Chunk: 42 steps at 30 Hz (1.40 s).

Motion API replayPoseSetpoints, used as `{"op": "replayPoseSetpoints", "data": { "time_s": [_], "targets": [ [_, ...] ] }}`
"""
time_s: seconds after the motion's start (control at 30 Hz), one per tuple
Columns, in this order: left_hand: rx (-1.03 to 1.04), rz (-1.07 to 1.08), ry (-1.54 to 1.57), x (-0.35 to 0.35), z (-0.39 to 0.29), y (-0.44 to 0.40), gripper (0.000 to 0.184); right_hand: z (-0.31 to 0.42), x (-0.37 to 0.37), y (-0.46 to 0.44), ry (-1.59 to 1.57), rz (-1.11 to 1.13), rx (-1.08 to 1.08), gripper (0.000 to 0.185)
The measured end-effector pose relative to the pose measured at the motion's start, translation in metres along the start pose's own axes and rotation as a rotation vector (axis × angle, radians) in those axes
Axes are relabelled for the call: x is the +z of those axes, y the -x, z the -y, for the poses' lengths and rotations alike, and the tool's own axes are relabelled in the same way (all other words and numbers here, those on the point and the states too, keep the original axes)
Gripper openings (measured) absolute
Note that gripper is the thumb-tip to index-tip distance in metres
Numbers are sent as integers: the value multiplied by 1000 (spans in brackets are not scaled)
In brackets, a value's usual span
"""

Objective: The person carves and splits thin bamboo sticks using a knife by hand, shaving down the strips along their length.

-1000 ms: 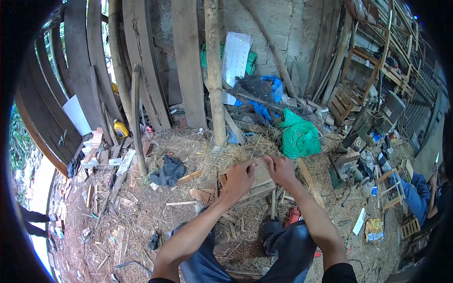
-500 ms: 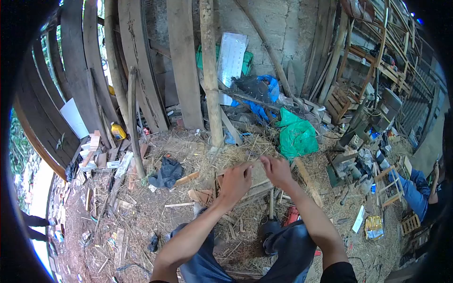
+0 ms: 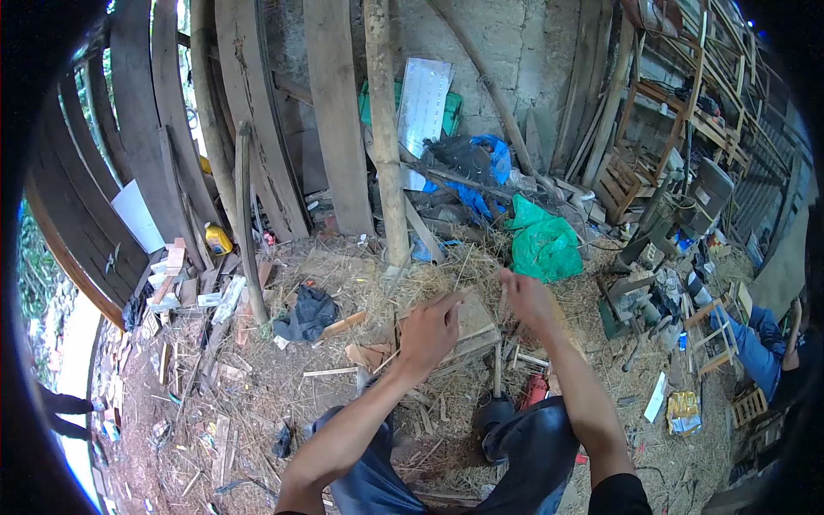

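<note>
a green bag (image 3: 547,245) lies right of a wooden post (image 3: 388,129), a yellow jug (image 3: 219,239) farther left

A plain black cloth sleeve (image 3: 620,495) shows at five o'clock; dark blue trousers (image 3: 539,446) with paler, faded patches, at six.

Woodworking shed, indicated by upright planks (image 3: 335,120) and wood offcuts (image 3: 176,259) left of the round post (image 3: 389,189), wooden frames (image 3: 719,136) right.
</note>
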<state>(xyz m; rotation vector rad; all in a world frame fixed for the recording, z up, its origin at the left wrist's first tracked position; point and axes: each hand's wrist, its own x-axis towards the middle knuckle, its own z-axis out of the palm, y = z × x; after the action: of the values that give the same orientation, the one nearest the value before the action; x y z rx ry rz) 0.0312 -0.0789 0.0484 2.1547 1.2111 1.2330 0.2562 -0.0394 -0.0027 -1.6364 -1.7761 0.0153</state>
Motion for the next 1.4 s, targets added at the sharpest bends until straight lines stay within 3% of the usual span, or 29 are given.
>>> {"op": "replayPoseSetpoints", "data": {
  "time_s": [0.03,0.17,0.23,0.27,0.33,0.37,0.43,0.57,0.67,0.77,0.83,0.97,1.03,1.27,1.33,1.4],
  "targets": [
    [15,-32,43,-2,-3,0,17,-17,-3,-5,58,2,136,40],
    [-71,-36,59,2,17,-5,16,-26,-5,1,-11,-14,294,42],
    [-150,59,109,4,24,-5,16,39,-30,6,-281,-87,111,47],
    [-145,62,113,6,22,-7,16,48,-24,7,-276,-91,113,47],
    [-110,102,171,5,17,-10,18,57,-13,12,-109,-25,-179,49],
    [-106,107,167,4,14,-9,18,49,-8,8,-112,-30,-175,49],
    [-109,118,217,4,10,-4,19,19,5,-4,46,-51,94,43],
    [-101,113,203,-2,20,-6,20,-25,0,-7,49,-117,318,39],
    [-121,125,153,1,39,-8,18,5,-19,2,-199,-217,159,31],
    [-26,189,2,3,50,-13,19,43,-21,-1,-293,8,127,23],
    [1,245,-81,0,49,-14,18,46,-10,5,-323,31,-181,18],
    [11,204,-156,-4,55,-18,16,43,-7,4,-289,203,-86,17],
    [162,187,-338,-11,56,-22,14,44,-8,5,-267,388,-99,16],
    [282,-54,-456,-12,51,-28,17,55,3,14,-529,375,17,24],
    [236,-347,-461,-13,33,-29,18,58,8,14,-924,427,287,28],
    [137,-317,-290,-8,32,-28,18,62,5,13,-1107,433,377,28]
  ]
}}
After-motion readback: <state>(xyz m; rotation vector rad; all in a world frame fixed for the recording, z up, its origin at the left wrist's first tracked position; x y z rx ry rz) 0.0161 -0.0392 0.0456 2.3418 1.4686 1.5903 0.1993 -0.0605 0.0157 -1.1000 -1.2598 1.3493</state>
